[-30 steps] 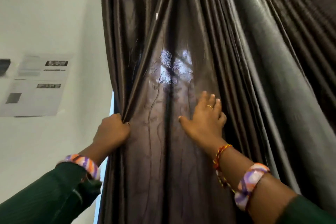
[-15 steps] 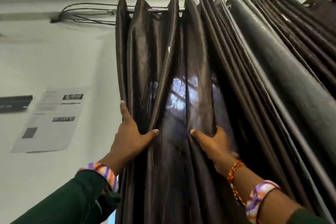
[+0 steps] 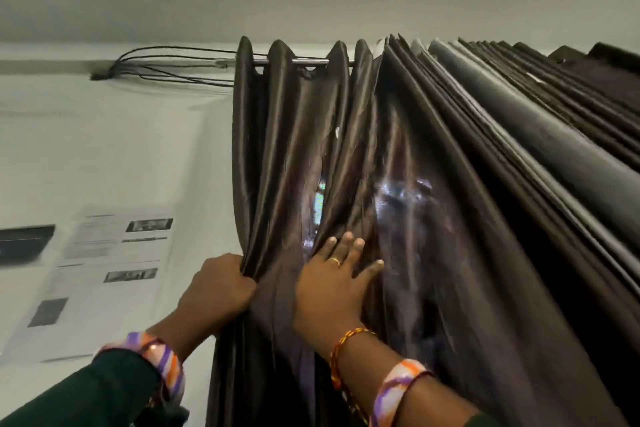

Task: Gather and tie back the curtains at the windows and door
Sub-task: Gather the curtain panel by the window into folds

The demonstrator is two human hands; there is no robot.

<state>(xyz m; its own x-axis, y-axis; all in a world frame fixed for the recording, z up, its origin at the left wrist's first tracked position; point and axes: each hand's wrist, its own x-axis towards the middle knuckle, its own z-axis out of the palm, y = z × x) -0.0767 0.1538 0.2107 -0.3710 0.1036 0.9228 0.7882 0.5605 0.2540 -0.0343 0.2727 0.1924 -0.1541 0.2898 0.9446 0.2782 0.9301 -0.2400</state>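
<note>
Gathering the dark brown satin curtain (image 3: 346,156), hanging from the metal rod (image 3: 308,61) beside the white wall (image 3: 104,149). Left hand (image 3: 216,291) gripping the curtain's left edge in a closed grip, folds bunched inside the curled fingers. Right hand (image 3: 334,282) pressing flat on the pleats just beside it, grip wide, fingers straight, holding nothing. Advisable: sweeping the flat hand toward the gripped edge, collecting pleats evenly, avoiding downward tugging on the rod before tying.

Dark brown glossy curtain (image 3: 398,184) hangs in bunched folds from a rod (image 3: 308,61)
</note>
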